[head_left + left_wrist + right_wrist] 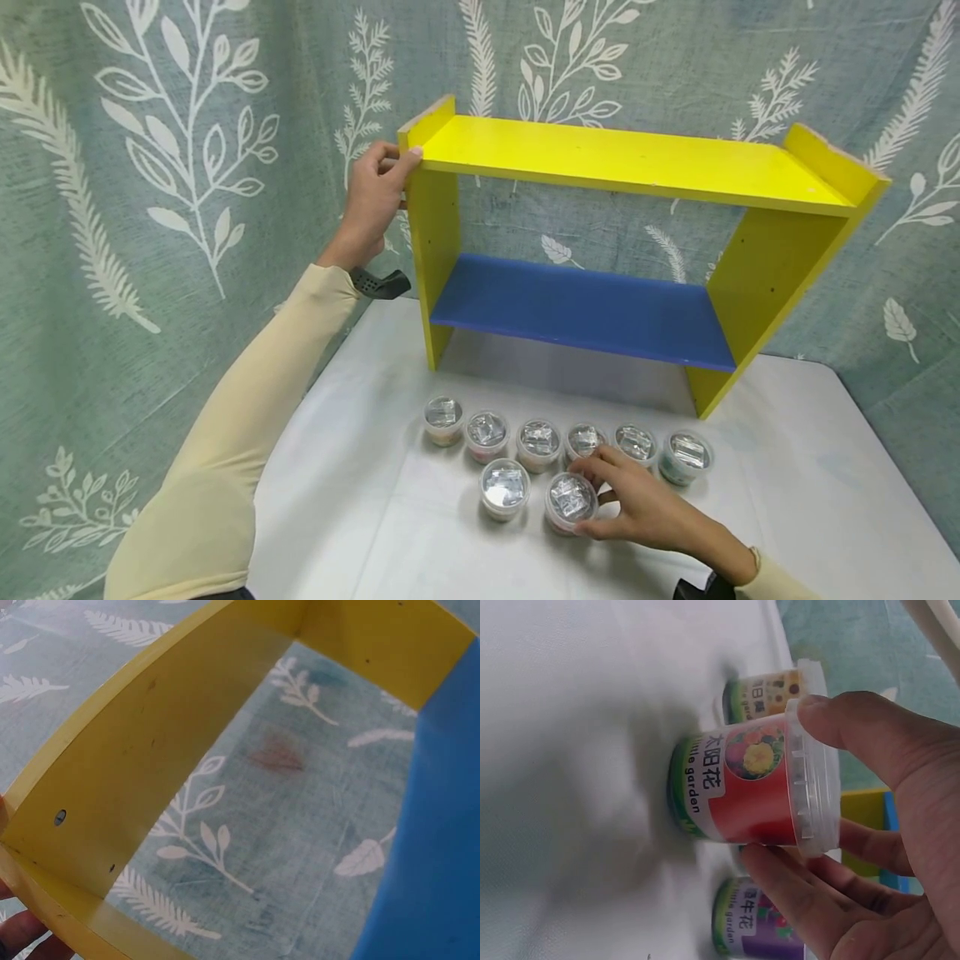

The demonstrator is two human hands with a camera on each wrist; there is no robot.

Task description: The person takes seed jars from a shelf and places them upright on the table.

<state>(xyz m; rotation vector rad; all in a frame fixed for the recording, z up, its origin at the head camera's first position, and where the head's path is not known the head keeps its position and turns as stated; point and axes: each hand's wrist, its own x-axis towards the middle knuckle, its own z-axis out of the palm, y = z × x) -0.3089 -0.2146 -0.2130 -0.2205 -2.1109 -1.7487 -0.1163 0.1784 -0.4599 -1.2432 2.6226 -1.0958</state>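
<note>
My left hand (372,198) grips the top left corner of a small yellow and blue shelf unit (585,154), thumb on its front edge. In the left wrist view, a few of its fingers (24,930) show beside the yellow side panel. My right hand (643,507) holds a small lidded plastic cup (570,498) by its rim, between thumb and fingers. That cup's red label (742,787) shows flowers and the words "little garden" in the right wrist view. To its left stands another lidded cup (504,487).
Several similar cups form a row in front of the shelf, from a cup (443,419) at the left to one (686,457) at the right. A white cloth (360,500) covers the table. Leaf-patterned green curtains (172,167) hang behind and at the sides.
</note>
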